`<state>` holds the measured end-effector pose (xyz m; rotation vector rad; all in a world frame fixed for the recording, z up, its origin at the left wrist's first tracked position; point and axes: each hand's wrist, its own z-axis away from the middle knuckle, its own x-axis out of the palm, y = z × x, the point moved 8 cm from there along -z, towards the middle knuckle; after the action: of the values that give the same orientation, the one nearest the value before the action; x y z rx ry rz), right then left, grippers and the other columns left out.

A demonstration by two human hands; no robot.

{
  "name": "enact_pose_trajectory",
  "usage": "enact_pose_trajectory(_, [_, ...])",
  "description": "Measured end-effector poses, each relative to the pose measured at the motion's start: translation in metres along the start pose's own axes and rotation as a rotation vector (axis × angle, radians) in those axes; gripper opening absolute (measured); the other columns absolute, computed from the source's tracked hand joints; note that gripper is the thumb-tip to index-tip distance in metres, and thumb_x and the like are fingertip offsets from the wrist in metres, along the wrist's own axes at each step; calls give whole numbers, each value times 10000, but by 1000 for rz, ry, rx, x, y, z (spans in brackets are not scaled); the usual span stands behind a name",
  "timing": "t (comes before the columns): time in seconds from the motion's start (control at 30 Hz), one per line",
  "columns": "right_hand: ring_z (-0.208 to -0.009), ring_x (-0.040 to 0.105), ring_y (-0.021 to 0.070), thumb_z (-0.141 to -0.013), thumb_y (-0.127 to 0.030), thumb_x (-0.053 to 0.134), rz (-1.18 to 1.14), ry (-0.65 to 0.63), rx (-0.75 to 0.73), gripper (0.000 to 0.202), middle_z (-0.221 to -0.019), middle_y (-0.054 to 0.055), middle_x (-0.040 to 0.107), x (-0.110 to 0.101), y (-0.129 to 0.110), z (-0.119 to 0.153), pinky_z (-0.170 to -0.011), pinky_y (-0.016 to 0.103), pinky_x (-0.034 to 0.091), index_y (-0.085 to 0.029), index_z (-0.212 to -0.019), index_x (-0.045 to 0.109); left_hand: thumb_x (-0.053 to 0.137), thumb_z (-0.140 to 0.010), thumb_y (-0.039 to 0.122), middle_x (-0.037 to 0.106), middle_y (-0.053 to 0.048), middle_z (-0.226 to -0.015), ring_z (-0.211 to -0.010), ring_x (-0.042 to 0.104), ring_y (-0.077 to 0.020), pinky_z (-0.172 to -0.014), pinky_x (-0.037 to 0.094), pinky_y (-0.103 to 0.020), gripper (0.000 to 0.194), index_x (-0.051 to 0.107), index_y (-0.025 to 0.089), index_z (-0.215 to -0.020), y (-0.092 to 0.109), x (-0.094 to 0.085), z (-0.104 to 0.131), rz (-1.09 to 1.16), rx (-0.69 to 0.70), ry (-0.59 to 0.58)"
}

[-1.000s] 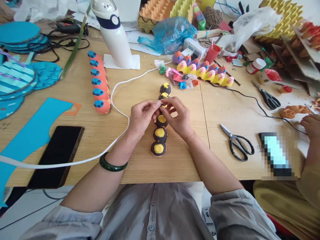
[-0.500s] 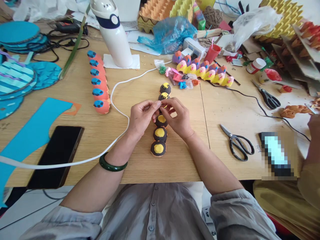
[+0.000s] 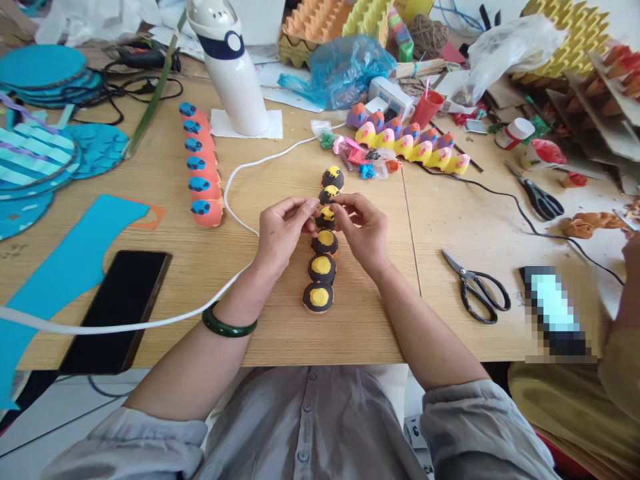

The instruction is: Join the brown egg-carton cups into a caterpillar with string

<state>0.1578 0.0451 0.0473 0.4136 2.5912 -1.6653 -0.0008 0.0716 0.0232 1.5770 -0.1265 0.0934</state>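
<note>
Directly over the row, left hand (image 3: pixel 283 233) and right hand (image 3: pixel 361 231) sit close together, fingertips pinched at one dome of the black-and-yellow painted egg-carton strip (image 3: pixel 323 267); exact grip unclear. Strip's long axis runs straight away from the body along the pale wooden worktop (image 3: pixel 360 320), midway between both hands; black scissors (image 3: pixel 477 288) well apart to the right.

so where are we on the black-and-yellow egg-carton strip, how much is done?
Done: all visible cups of the black strip are painted black with yellow spots, like the finished-looking orange strip and pink-yellow strip. In hand: left hand and right hand meet fingertip to fingertip above its middle cup, pinching something too small to identify. Left: whatever that small piece is has not yet been set down.
</note>
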Motion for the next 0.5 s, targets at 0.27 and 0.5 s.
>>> enact_pose_trajectory(0.27, [-637,587,100,-956,-491,642,20,107,95,289,-821,2,704,-14,37,-2,-576,241,494,-211,-923,706,786,-803,212,789,-25,-838,-623,713,-103,-672,624,-246,293,662,152,-1061,-3,-11,-5,141,-41,86])
enact_pose_trajectory(0.5, [-503,539,72,-920,-558,652,-53,148,224,358,-770,-11,691,-24,59,-6,-488,220,456,-202,-888,674,745,-829,159,733,-15,-767,-749,735,-109,-813,643,-277,91,666,131,-863,2,-7,-6,229,-144,40])
